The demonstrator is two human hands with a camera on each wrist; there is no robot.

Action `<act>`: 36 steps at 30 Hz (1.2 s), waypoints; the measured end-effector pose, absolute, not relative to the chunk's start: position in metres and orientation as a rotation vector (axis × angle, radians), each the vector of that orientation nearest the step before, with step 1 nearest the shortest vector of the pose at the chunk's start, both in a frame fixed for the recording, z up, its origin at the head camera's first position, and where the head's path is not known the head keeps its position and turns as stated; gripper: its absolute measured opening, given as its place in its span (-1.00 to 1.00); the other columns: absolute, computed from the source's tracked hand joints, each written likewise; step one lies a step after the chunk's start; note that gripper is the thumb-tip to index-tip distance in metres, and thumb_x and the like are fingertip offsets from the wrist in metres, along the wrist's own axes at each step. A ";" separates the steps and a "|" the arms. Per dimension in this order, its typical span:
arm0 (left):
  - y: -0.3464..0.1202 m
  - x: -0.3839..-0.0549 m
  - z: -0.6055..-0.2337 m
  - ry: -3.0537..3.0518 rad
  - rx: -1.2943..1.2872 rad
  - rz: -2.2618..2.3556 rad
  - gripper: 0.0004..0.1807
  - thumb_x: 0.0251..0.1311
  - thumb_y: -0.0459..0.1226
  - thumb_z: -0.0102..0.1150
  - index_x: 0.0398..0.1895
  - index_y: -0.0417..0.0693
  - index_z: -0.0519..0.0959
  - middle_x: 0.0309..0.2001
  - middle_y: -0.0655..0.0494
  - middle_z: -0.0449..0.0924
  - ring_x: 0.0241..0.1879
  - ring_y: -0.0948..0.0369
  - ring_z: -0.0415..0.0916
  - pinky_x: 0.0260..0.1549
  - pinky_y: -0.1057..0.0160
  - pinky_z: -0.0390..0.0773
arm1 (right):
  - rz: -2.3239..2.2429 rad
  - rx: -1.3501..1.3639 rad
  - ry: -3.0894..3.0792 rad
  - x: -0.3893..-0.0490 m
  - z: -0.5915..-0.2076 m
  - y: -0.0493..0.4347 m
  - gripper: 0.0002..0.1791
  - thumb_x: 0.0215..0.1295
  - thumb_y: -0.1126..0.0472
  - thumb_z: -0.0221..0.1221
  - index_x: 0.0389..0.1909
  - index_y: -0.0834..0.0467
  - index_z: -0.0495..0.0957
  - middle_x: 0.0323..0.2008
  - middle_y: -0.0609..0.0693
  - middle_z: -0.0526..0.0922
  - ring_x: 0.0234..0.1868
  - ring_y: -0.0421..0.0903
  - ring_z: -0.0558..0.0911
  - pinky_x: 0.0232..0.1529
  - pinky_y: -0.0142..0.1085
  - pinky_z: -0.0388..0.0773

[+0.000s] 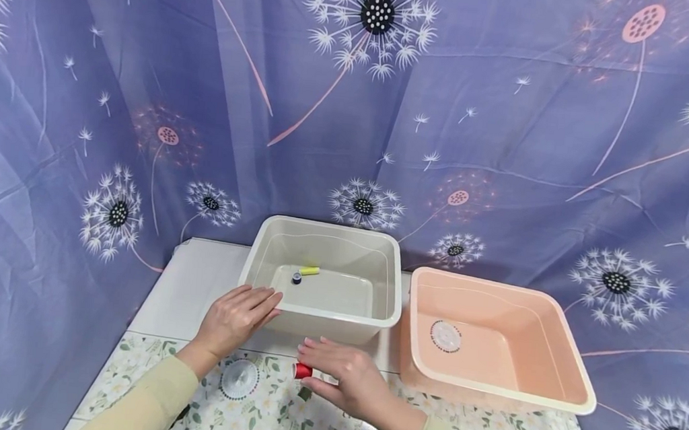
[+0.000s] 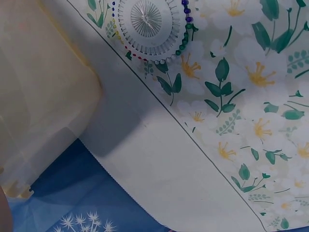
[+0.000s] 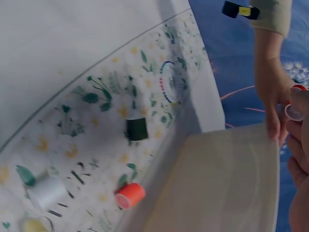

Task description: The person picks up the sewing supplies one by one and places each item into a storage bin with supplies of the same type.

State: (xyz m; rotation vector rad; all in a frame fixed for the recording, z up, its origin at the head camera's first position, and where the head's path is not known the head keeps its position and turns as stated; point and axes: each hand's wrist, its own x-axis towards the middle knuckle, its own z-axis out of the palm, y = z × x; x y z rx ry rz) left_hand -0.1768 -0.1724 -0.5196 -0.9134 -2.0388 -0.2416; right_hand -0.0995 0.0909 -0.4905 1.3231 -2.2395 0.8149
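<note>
My left hand is at the front left corner of a grey plastic bin, fingers over its rim and thumb against the outer wall. In front of the bin, my right hand pinches a red thread spool between thumb and fingers; its pale end shows in the right wrist view. Inside the grey bin lie a yellow spool and a dark blue spool. On the flowered cloth, the right wrist view shows an orange-red spool, a dark green spool and a white spool.
A clear wheel of coloured pins lies on the flowered cloth near my left forearm. To the right stands a pink bin with another pin wheel inside. A blue dandelion-print curtain hangs behind the table.
</note>
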 end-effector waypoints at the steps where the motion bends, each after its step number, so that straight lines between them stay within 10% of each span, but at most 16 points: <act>1: -0.173 -0.177 -0.519 -2.037 -0.914 -0.244 -0.56 0.43 0.02 -0.10 -0.09 -0.03 0.69 -0.18 0.05 0.73 -0.25 0.10 0.69 -0.23 0.01 0.67 | 0.816 1.323 -2.238 -0.101 -0.487 0.091 -0.59 0.15 0.10 0.35 0.04 0.09 0.64 0.02 -0.02 0.68 0.10 -0.14 0.62 0.15 -0.21 0.53; 36: -0.174 -0.178 -0.522 -2.025 -0.932 -0.249 -0.63 0.28 -0.01 0.10 -0.09 -0.03 0.70 -0.18 0.04 0.73 -0.27 0.09 0.70 -0.25 0.00 0.67 | 0.911 1.190 -2.516 -0.158 -0.422 0.110 -0.60 0.28 0.02 0.25 0.11 0.03 0.60 0.10 -0.06 0.62 0.17 -0.15 0.57 0.23 -0.28 0.44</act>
